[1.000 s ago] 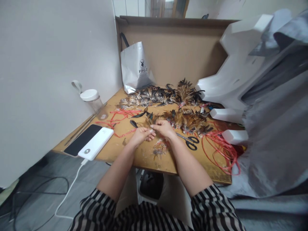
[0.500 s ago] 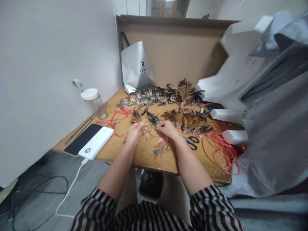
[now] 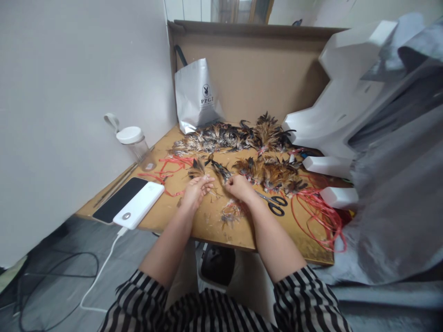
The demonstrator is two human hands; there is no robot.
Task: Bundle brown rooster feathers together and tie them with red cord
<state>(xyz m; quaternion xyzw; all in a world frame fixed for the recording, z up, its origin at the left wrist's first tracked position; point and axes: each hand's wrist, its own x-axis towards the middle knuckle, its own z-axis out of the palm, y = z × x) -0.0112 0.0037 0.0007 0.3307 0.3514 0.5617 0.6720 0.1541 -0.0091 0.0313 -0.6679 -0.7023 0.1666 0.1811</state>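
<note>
My left hand (image 3: 197, 190) is closed in a pinch on a small bunch of brown and dark feathers (image 3: 197, 168), whose tips fan out beyond the fingers. My right hand (image 3: 240, 187) is closed at the near end of some dark feathers (image 3: 220, 170) on the table; its fingertips are partly hidden. Right of that hand lies a row of brown feather bunches (image 3: 273, 173). Black-handled scissors (image 3: 277, 201) rest beside my right forearm, blades partly covered by it. Feather scraps (image 3: 232, 211) lie between my forearms.
A long heap of feathers (image 3: 214, 138) spans the back of the wooden table (image 3: 214, 230). Red plastic string (image 3: 316, 212) tangles at the right, with more red strands (image 3: 164, 171) at left. Also here are a lidded jar (image 3: 133, 143), power bank (image 3: 138, 205), phone (image 3: 119, 199), silver bag (image 3: 197, 97) and white foam (image 3: 332, 115).
My right hand and forearm have shifted slightly left, and more of the scissors shows beside the forearm. My left hand keeps its pinch on the feather bunch almost in place.
</note>
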